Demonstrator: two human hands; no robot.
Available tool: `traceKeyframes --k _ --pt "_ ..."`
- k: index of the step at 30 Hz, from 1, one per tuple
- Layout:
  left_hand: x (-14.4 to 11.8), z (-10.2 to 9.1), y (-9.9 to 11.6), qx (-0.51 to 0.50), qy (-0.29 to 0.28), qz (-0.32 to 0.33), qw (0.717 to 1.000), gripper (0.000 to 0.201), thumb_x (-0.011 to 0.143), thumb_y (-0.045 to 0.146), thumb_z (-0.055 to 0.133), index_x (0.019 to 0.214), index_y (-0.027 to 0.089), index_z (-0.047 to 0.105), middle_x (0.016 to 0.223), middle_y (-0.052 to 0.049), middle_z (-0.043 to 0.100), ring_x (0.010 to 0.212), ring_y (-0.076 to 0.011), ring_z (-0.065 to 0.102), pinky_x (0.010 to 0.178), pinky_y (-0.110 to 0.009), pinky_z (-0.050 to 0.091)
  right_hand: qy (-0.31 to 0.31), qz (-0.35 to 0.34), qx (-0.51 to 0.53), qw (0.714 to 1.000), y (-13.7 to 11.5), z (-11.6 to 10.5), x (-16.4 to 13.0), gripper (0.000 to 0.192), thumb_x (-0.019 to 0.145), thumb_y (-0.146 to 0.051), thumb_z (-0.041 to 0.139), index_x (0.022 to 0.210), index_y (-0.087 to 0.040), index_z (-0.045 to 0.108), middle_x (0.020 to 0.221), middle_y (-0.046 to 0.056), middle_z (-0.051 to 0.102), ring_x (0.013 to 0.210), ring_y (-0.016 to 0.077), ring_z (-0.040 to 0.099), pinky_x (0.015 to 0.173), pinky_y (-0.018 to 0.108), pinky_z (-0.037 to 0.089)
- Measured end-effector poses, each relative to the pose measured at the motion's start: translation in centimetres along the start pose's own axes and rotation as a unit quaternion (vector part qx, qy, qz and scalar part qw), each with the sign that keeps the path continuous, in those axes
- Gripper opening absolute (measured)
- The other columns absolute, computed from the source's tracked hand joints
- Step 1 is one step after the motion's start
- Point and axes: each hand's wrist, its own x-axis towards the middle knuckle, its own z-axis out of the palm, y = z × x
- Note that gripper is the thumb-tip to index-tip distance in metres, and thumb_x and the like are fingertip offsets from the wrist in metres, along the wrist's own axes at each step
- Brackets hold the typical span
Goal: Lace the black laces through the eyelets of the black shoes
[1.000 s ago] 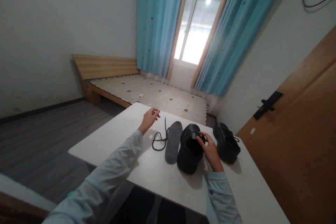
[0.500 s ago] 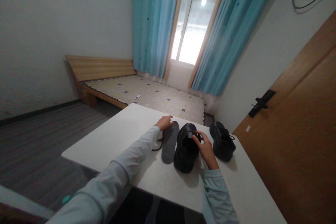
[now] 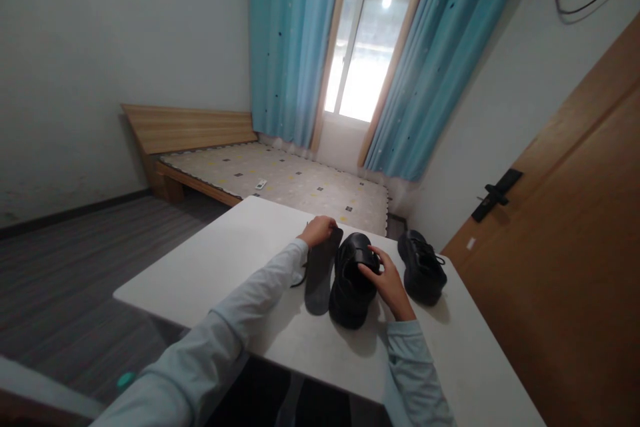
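A dark grey insole [image 3: 321,280] lies lengthwise beside a black shoe [image 3: 351,287] on the white table [image 3: 220,260]. My left hand [image 3: 319,231] pinches the insole at its far end, which looks slightly raised. My right hand [image 3: 387,280] grips the right side of the shoe's opening, thumb toward the inside. That shoe stands upright with its opening facing up. Partly hidden behind my left wrist, a dark cord [image 3: 299,278] rests on the table. The second black shoe [image 3: 423,268], with laces, stands to the right, apart from both hands.
Beyond the table is a bed [image 3: 280,177] with a patterned mattress, and a small white remote-like object [image 3: 261,184] lies on it. A wooden door [image 3: 565,267] with a black handle is at the right. Blue curtains [image 3: 295,47] flank the window.
My left hand has shifted slightly right and closed on the insole's far end, which now tilts up. My right thumb has moved farther over the shoe's opening.
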Motion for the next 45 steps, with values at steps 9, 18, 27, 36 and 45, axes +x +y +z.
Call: traceKeyframes --k 9,18,27,36,45 --pt "-2.8 -7.9 3.3 0.026 0.013 0.084 0.996 0.030 0.073 0.007 0.049 0.096 0.016 0.067 0.094 -0.007 0.069 0.087 -0.0177 0.062 0.078 -0.026 0.046 0.021 -0.033 -0.008 0.999 0.1 1.1 -0.2 0.037 0.072 -0.034 0.059 0.106 -0.019 0.058 0.112 0.010 0.058 0.105 0.0259 0.052 0.084 0.040 0.045" --pt "-7.4 -16.3 4.6 -0.096 -0.010 0.180 0.979 0.018 0.080 0.014 0.051 0.094 0.015 0.060 0.087 -0.002 0.065 0.078 -0.0110 0.058 0.069 -0.021 0.042 0.050 -0.072 -0.027 0.996 1.4 2.3 0.1 0.031 0.077 -0.037 0.056 0.103 -0.021 0.058 0.107 0.008 0.059 0.102 0.0247 0.052 0.091 0.044 0.038" --pt "-7.4 -13.7 5.8 -0.283 -0.157 0.246 0.914 0.017 0.078 0.009 0.051 0.093 0.013 0.053 0.083 -0.002 0.059 0.068 -0.0084 0.056 0.061 -0.020 0.044 0.052 -0.051 -0.002 0.997 1.4 2.7 0.0 0.028 0.077 -0.034 0.054 0.101 -0.021 0.058 0.107 0.008 0.058 0.097 0.0240 0.052 0.083 0.041 0.043" --pt "-6.4 -7.6 6.6 -0.101 -0.162 0.241 0.952 0.031 0.070 0.001 0.050 0.097 0.015 0.055 0.087 0.000 0.061 0.074 -0.0095 0.055 0.065 -0.018 0.041 0.046 -0.072 0.003 0.996 0.2 2.4 -0.1 0.025 0.076 -0.027 0.051 0.099 -0.021 0.058 0.104 0.008 0.059 0.097 0.0233 0.052 0.088 0.041 0.041" --pt "-6.4 -5.1 6.4 -0.057 -0.154 0.264 0.950 0.018 0.076 0.012 0.056 0.094 0.015 0.059 0.080 -0.001 0.064 0.070 -0.0105 0.059 0.062 -0.017 0.040 0.025 -0.050 0.010 0.998 1.1 2.6 0.2 0.028 0.076 -0.029 0.053 0.103 -0.021 0.055 0.109 0.009 0.057 0.102 0.0247 0.051 0.081 0.040 0.045"
